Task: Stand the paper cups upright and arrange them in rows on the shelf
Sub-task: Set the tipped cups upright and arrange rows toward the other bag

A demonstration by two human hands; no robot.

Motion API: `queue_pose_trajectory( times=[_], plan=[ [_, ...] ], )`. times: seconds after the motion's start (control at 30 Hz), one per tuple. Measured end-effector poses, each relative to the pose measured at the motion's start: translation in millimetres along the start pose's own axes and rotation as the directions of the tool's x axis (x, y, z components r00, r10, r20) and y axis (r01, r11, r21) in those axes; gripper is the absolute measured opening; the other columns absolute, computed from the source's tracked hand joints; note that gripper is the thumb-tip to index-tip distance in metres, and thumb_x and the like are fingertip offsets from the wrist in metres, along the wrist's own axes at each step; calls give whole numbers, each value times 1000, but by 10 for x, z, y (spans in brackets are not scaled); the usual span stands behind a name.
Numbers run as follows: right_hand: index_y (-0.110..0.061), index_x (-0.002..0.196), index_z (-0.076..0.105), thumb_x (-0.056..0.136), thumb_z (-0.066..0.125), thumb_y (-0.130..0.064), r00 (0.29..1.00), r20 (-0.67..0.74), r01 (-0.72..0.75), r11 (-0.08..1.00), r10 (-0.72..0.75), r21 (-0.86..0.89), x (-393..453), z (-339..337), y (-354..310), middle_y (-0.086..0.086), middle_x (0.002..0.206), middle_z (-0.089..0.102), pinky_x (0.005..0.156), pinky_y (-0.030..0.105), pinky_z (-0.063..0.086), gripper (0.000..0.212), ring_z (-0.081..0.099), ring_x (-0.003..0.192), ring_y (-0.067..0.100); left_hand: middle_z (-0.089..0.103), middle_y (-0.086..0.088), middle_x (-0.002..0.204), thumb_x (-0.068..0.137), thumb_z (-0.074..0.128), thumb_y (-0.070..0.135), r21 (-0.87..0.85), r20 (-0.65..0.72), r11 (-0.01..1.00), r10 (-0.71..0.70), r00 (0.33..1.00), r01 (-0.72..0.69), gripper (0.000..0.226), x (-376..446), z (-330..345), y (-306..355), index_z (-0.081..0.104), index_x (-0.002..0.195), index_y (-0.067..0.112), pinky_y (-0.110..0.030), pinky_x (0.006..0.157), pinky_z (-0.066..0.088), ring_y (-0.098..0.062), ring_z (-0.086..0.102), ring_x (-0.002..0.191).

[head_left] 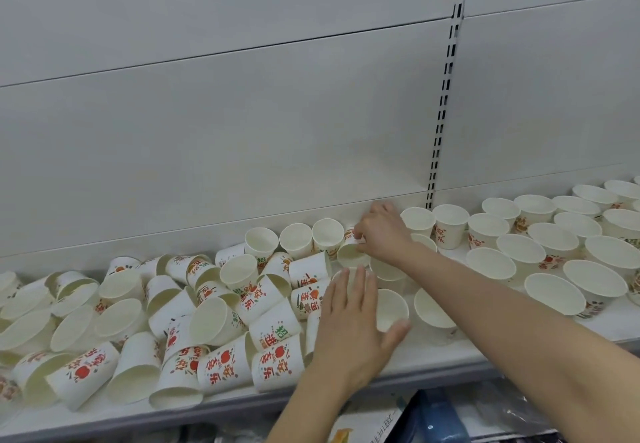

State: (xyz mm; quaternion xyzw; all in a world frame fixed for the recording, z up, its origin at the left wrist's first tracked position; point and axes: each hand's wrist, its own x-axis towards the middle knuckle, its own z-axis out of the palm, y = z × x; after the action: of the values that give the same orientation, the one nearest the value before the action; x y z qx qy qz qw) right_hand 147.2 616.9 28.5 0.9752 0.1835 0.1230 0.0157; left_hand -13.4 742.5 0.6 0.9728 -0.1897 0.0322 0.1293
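Paper cups (221,370) carry red print: "安乐", "吉喜". One tipped cup (273,333) shows green "招" over orange "进". Box (381,425) text below unreadable.

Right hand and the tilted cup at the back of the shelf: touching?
Touching. The head view shows the right hand with its fingers on the rim and printed side of the tilted cup, no gap visible.

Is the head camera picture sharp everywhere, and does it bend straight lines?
Head view: soft even light, no harsh glare; wide-angle bending curves the shelf edge and back panel seams; the upright cups at right look stretched; the left hand is slightly blurred.
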Motion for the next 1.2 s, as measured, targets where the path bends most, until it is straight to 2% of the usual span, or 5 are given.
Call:
queue_pose_trajectory(
  times=[0.2, 0.6, 0.87, 1.0, 1.2],
  plan=[
    [-19, 59, 69, 64, 73, -22, 995, -84, 49, 992, -59, -120, 57, 108, 74, 0, 61, 60, 73, 35, 24, 7, 55, 73, 26, 48, -9, 144, 91, 19, 74, 165, 1, 985, -52, 999, 51, 83, 4, 164, 20, 49, 140, 15, -45, 105, 21, -34, 44, 134],
    [-15, 105, 66, 80, 57, -26, 985, 14, -165, 970, 170, -181, 300, 151, 81, 8, 116, 50, 96, 39, 26, 29, 42, 109, 30, 30, -4, 156, 91, 19, 74, 164, -75, 986, -27, 997, 39, 80, -67, 148, 91, 33, 149, 21, -45, 110, 15, -29, 28, 144],
    [-26, 118, 63, 90, 52, -47, 965, -179, -105, 909, 191, 404, -577, -286, 129, -4, 126, 60, 98, 36, 22, 37, 46, 124, 22, 26, -2, 158, 77, 36, 76, 161, -90, 979, -114, 989, 127, 86, -408, 4, -227, 35, 147, 25, -39, 115, 21, -25, 32, 142],
    [-19, 125, 61, 89, 43, -56, 914, -384, -9, 951, 133, 308, -1729, -257, -102, 2, 138, 53, 107, 48, 28, 55, 40, 135, 27, -26, -4, 157, 67, 23, 92, 129, 12, 986, -112, 994, 109, 119, -263, -38, -183, -16, 152, 18, -42, 119, -13, -21, -21, 146],
    [-18, 137, 52, 90, 36, -59, 954, -262, -127, 988, 146, 85, -2267, -136, 1, 6, 153, 33, 111, 57, 21, 65, 19, 145, 33, -20, -14, 158, 81, 38, 77, 249, 75, 963, -126, 989, 103, 111, 116, 117, 86, -18, 150, 9, -49, 113, -22, -30, -14, 147]
  ],
)
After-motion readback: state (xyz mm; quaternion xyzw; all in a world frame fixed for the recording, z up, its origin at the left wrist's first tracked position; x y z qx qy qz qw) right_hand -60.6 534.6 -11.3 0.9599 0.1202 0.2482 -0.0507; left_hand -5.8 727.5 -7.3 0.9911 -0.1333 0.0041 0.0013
